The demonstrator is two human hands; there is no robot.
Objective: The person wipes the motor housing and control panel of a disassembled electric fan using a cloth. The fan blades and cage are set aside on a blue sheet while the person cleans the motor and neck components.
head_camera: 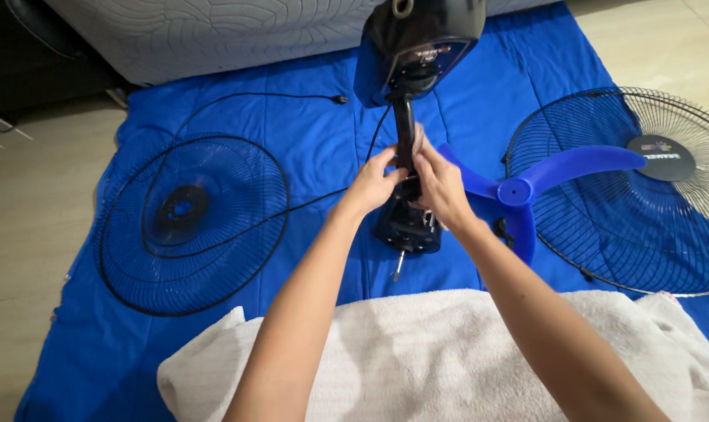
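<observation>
Risk, as we judge it: the base (417, 47) at 12 o'clock is heavy; tipping could wrench the stem (404, 129) from us. The cord (315, 199) could snag at 9. Left hand (372, 186) and right hand (439, 186) both clench the black motor (405, 227) at centre, shaft toward 6, on the blue cloth (307, 133).

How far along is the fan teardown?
Done: rear guard, front guard and blue blade lie off the fan on the blue sheet. In hand: left hand and right hand grip the neck between motor housing and black base. Left: those two remain joined.
</observation>
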